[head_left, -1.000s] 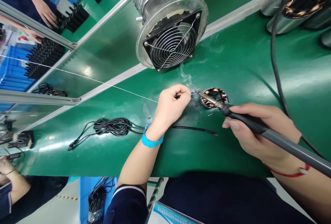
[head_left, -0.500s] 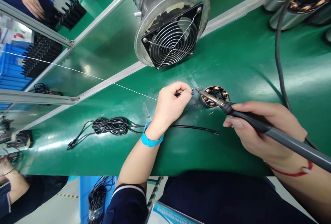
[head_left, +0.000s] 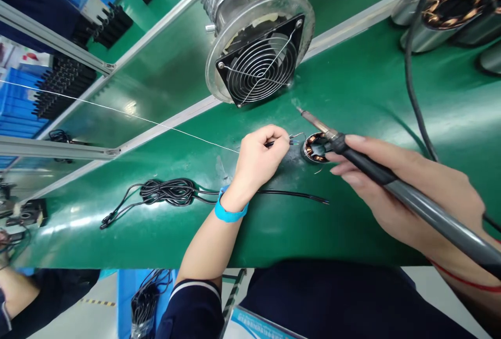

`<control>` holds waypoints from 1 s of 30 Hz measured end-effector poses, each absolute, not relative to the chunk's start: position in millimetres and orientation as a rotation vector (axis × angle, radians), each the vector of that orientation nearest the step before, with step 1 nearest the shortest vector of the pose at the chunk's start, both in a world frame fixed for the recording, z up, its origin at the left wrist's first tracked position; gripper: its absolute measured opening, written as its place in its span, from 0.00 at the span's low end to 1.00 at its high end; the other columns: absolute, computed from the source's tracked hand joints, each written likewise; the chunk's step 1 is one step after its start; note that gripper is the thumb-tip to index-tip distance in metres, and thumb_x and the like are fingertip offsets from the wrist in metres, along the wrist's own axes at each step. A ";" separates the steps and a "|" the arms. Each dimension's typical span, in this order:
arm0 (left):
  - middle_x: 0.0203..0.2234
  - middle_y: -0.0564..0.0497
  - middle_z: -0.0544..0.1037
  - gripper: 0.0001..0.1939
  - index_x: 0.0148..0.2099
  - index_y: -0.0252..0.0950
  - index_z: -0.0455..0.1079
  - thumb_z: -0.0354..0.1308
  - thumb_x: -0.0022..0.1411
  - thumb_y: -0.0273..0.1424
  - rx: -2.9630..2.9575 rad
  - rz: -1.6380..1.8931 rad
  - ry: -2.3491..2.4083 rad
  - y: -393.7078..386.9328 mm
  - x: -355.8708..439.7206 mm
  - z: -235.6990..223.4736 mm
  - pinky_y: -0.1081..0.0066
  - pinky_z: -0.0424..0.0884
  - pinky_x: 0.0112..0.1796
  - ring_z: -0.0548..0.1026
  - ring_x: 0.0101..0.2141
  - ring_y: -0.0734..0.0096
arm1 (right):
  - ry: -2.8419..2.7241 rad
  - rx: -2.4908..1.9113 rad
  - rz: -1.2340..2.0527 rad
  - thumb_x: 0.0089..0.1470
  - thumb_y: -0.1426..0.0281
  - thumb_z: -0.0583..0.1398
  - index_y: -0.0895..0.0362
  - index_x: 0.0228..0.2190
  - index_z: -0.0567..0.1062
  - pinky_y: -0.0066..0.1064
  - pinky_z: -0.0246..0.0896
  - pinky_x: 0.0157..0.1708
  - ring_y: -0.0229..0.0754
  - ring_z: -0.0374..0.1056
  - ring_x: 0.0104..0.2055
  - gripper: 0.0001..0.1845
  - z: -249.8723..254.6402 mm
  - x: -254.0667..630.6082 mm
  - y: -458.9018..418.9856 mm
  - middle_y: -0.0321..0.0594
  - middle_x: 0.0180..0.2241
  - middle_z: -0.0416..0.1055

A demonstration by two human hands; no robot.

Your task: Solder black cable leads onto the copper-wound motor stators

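Note:
My right hand (head_left: 407, 198) grips a soldering iron (head_left: 364, 164), its tip raised over the bench and apart from the wires. Pinched in my left hand (head_left: 264, 154) is a black cable (head_left: 270, 144), whose thin stripped wire ends stick out to the right. A thin white strand, which looks like solder wire (head_left: 176, 129), runs from the left to that hand. Right of the wire ends stands a stator with copper windings (head_left: 313, 147), partly hidden by the iron and my right fingers. A coiled black cable (head_left: 168, 192) lies on the bench, one end passing under my left wrist.
A round fume extractor with a fan grille (head_left: 260, 73) hangs above the bench (head_left: 156, 245). Several metal stators (head_left: 442, 21) stand at the upper right, with the iron's cord hanging before them. A blue bin (head_left: 124, 302) with cables sits below. Another person's arm (head_left: 15, 287) shows at lower left.
My right hand has lifted the soldering iron's tip up and away from the wire ends. My left hand has stayed in place. The other person's hand at upper left has gone from view.

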State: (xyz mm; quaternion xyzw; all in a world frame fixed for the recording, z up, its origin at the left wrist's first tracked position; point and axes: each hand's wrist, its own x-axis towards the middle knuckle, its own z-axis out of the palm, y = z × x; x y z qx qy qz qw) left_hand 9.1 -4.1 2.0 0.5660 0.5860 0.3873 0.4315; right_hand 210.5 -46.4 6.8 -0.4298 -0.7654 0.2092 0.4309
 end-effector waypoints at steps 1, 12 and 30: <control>0.20 0.57 0.71 0.07 0.25 0.35 0.68 0.54 0.55 0.26 1.412 0.964 1.463 -4.0 9.0 2.0 0.75 0.64 0.31 0.67 0.26 0.77 | -1.931 -1.097 0.525 0.66 0.69 0.59 0.44 0.60 0.69 0.28 0.73 0.48 0.40 0.78 0.45 0.23 12.3 210.7 -44.8 0.34 0.46 0.80; 0.21 0.57 0.72 0.07 0.25 0.35 0.69 0.54 0.54 0.25 1.420 0.952 1.470 -4.3 9.5 2.7 0.75 0.66 0.33 0.69 0.27 0.77 | -1.969 -1.189 0.626 0.59 0.68 0.60 0.50 0.60 0.66 0.44 0.72 0.48 0.50 0.76 0.47 0.27 -9.4 193.7 -16.1 0.41 0.49 0.77; 0.27 0.53 0.74 0.06 0.31 0.37 0.67 0.56 0.62 0.27 1.619 1.087 1.461 -20.0 10.4 6.0 0.73 0.67 0.35 0.71 0.31 0.74 | -1.848 -1.115 0.444 0.60 0.71 0.59 0.44 0.55 0.67 0.48 0.70 0.45 0.50 0.74 0.41 0.23 -14.9 171.3 -20.6 0.35 0.34 0.77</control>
